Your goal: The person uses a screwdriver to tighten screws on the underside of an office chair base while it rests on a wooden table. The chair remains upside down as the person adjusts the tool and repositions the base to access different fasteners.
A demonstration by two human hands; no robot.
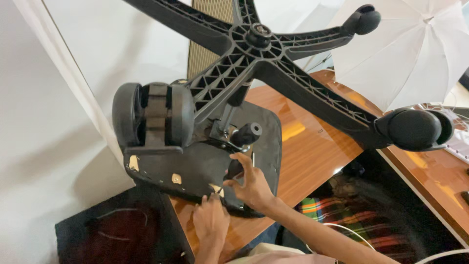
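An upturned black office chair lies on a glossy wooden table [312, 142]. Its star base [254, 44] with castor wheels [154, 115] points up toward me. The seat underside [190, 168] faces me, with a black knobbed lever [246, 133] sticking out near the metal column. My right hand [251, 183] rests on the seat underside just below that lever, fingers spread and pinching something small that I cannot make out. My left hand [210, 217] is at the seat's near edge, fingertips curled against a pale spot there. Whether it holds anything is hidden.
Another castor [415, 128] hangs over the table's right part, a third [362, 19] sits at the top. A white umbrella reflector [415, 49] stands at the upper right. A plaid cloth [342, 215] lies below the table. White wall fills the left.
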